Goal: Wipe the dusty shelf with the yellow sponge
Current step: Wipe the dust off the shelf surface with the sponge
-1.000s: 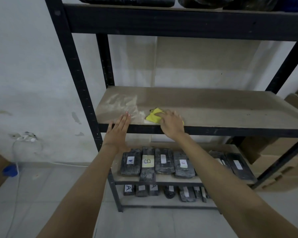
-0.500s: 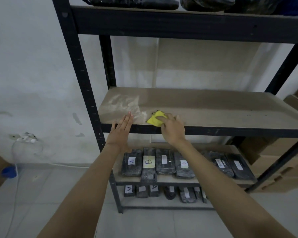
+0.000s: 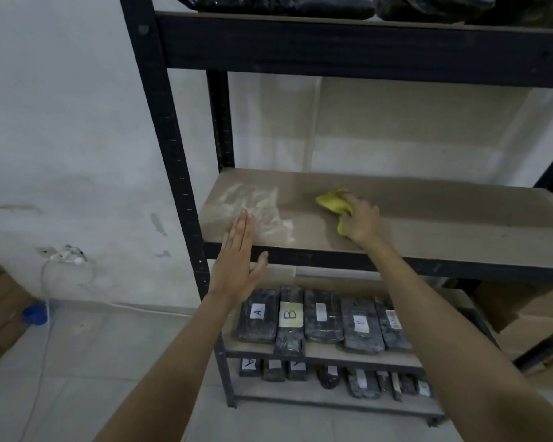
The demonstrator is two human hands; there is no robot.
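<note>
Presently the rack (image 3: 160, 129), a black metal frame, fills most of the view, nearer than a second ago. Its middle shelf (image 3: 428, 224) is a bare board with a pale dust patch (image 3: 256, 212) at the left end; the patch looks unchanged. Lower tiers carry dark wrapped packs (image 3: 323, 317), two labelled A and B.

Right hand (image 3: 359, 220) lies on the shelf, grip clamped on the sponge (image 3: 331, 202). Sponge is crumpled under the fingers, with yellow showing ahead of the knuckles and below the palm. Since a second ago, hand and sponge have moved from the front edge toward the back of the board, right of the dust patch and apart from it.

Left hand (image 3: 237, 260) is flat, fingers straight and together, thumb spread, holding nothing. Its fingertips reach over the shelf's front edge beside the patch, much as before; contact cannot be determined.
</note>
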